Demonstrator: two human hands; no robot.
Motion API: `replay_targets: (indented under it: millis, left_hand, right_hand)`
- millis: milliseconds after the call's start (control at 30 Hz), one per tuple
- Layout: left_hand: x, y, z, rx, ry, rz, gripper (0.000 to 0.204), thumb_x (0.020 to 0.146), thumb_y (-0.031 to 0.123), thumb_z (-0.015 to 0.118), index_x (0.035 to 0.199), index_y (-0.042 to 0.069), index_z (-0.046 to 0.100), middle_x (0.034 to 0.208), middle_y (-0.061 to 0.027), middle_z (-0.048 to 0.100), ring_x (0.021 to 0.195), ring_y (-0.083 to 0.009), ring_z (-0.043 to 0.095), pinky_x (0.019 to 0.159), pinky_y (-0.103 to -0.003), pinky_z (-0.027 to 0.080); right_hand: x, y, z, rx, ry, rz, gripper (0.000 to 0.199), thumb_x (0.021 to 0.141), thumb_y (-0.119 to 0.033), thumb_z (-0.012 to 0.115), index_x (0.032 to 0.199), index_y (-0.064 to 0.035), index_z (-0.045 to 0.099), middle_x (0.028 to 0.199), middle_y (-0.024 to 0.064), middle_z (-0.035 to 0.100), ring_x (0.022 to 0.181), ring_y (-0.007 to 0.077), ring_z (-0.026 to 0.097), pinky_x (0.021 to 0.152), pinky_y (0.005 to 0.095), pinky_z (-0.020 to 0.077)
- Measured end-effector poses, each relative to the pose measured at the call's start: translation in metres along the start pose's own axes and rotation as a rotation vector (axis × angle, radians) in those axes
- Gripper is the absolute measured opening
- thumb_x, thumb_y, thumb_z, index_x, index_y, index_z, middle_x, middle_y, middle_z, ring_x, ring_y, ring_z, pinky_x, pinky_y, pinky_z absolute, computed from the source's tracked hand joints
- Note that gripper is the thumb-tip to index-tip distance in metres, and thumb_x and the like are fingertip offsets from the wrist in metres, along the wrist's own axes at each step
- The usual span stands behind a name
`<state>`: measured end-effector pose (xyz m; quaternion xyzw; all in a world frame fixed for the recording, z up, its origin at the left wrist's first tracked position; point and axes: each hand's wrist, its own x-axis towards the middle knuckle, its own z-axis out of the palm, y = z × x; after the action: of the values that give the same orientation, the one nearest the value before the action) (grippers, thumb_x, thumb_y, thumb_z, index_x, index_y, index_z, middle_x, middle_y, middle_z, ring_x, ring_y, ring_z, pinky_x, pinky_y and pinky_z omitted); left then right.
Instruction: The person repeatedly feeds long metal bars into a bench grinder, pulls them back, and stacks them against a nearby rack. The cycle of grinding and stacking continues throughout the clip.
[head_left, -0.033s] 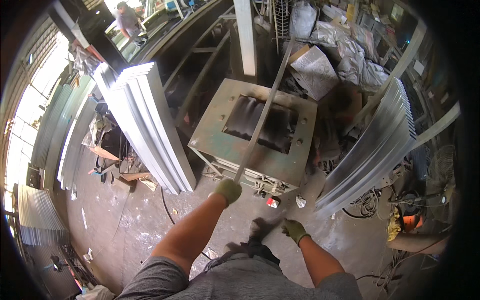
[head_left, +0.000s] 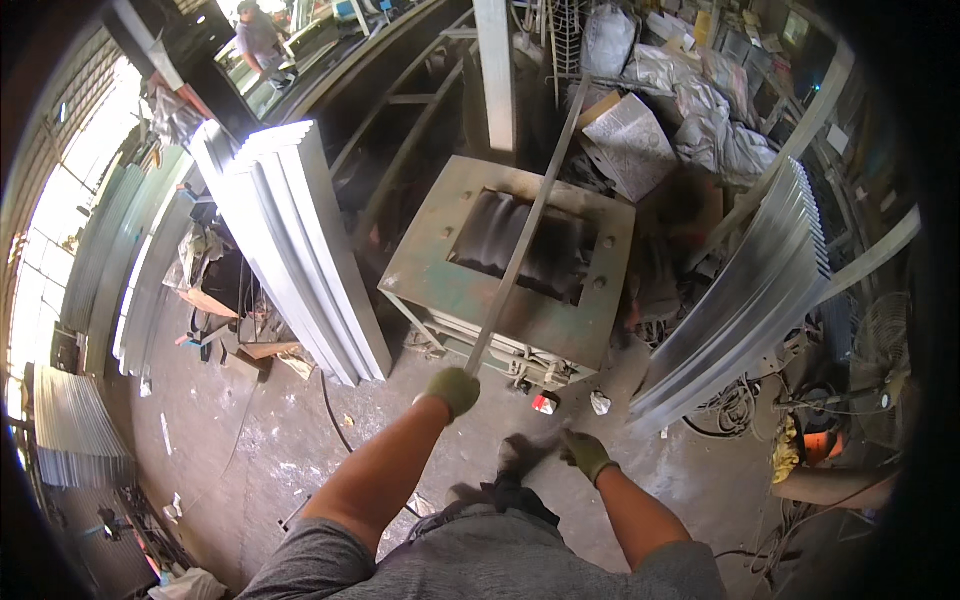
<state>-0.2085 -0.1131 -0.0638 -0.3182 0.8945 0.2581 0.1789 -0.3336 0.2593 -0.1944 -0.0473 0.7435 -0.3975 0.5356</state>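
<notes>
The metal bar (head_left: 529, 228), long, thin and narrow, runs slantwise above the top of a worn green machine (head_left: 420, 262), crossing the opening in which dark rollers (head_left: 485, 238) show; whether it touches them cannot be told. Its near end is in the gloved left hand (head_left: 453, 392), whose grip is closed around it just off the machine's near edge; its far end reaches past the machine's far edge, near a pale bag (head_left: 607, 42). The gloved right hand (head_left: 590, 456) is held apart from the bar, low over the floor (head_left: 215, 440), its grip loosely parted with nothing seen in it. The bar looks straight and stiff, probably light enough for one hand near the tip, yet its length should make the far end heavy to lever up and quick to swing. It does not look fragile; a slight whip along the middle is likelier than breakage. The smooth face may slide in a slack glove, and thin edges may be sharp, so the bar is best taken across its width, fingers wrapped beneath. For steadier control, the second hold belongs a little farther along, between the left hand and the machine, well clear of the rollers.
</notes>
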Motion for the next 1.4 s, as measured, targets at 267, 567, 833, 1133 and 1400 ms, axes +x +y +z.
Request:
replay_targets:
  millis: [267, 567, 833, 1133, 1400]
  left_hand:
    - [-0.186, -0.084, 0.098, -0.251, -0.077, -0.209, 0.040, 0.103, 0.036, 0.057, 0.114, 0.000, 0.073, 0.111, -0.0309, 0.077, 0.109, -0.0516, 0.073, 0.098, -0.059, 0.057]
    - [-0.452, -0.224, 0.253, -0.280, -0.209, -0.395, 0.030, 0.104, 0.037, 0.062, 0.122, 0.013, 0.066, 0.112, -0.0262, 0.078, 0.105, -0.0498, 0.075, 0.091, -0.058, 0.059]
    - [-0.530, -0.271, 0.344, -0.432, 0.020, -0.292, 0.043, 0.103, 0.043, 0.068, 0.135, 0.015, 0.060, 0.111, -0.0271, 0.077, 0.103, -0.0511, 0.075, 0.087, -0.059, 0.059]
    - [-0.391, -0.187, 0.210, -1.032, 0.119, -0.235, 0.035, 0.091, 0.026, 0.090, 0.114, 0.006, 0.075, 0.106, -0.0140, 0.081, 0.096, -0.0222, 0.077, 0.085, -0.040, 0.060]
    - [-0.315, -0.150, 0.110, -0.753, -0.147, -0.413, 0.055, 0.099, 0.053, 0.077, 0.115, 0.000, 0.077, 0.101, -0.0109, 0.081, 0.090, -0.0226, 0.074, 0.084, -0.042, 0.058]
  right_hand:
    - [-0.015, -0.126, 0.106, 0.214, 0.027, -0.247, 0.058, 0.109, -0.064, 0.058, 0.130, -0.0110, 0.072, 0.111, 0.0019, 0.075, 0.091, 0.0139, 0.072, 0.080, 0.0309, 0.0553]
    - [-0.017, -0.137, 0.203, 0.062, 0.123, -0.345, 0.069, 0.107, -0.073, 0.055, 0.145, -0.0164, 0.065, 0.116, -0.0024, 0.072, 0.098, 0.0128, 0.069, 0.081, 0.0336, 0.0563]
    - [-0.032, -0.098, 0.254, -0.016, 0.215, -0.430, 0.075, 0.108, -0.061, 0.062, 0.149, 0.0010, 0.055, 0.135, 0.0234, 0.072, 0.127, 0.0371, 0.068, 0.109, 0.0440, 0.0513]
    - [0.060, -0.258, 0.174, -0.640, 0.938, -0.930, 0.078, 0.104, -0.043, 0.067, 0.161, 0.0048, 0.042, 0.165, 0.0333, 0.045, 0.154, 0.0501, 0.043, 0.130, 0.0548, 0.0354]
    - [0.094, -0.298, 0.163, -0.829, 0.998, -0.975, 0.065, 0.108, -0.042, 0.057, 0.155, 0.0020, 0.053, 0.164, 0.0265, 0.051, 0.151, 0.0487, 0.046, 0.126, 0.0586, 0.0369]
